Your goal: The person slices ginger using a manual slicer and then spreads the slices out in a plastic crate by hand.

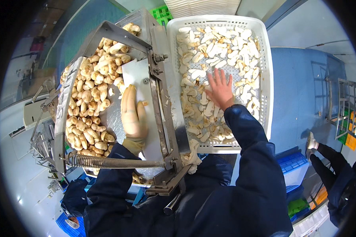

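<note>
My left hand (133, 116), in a pale cream glove, lies stretched out on the white plate (148, 98) of a metal slicer (162, 118) with a long blade bar. Its fingertips are beside a heap of whole brown-capped mushrooms (93, 85) in the slicer's metal tray. My right hand (220, 90) is bare, its fingers spread over the mushroom slices (209, 114) in a white perforated basket (267, 87). Whether its palm touches the slices, I cannot tell. Nothing shows in either hand.
A coil spring (114, 161) and a handle (172, 205) are at the slicer's near side. A crumpled cloth (193, 158) lies by the basket's near left corner. Stacked crates (292, 170) stand at the right, near another person (340, 173). A metal rack (346, 106) stands farther off.
</note>
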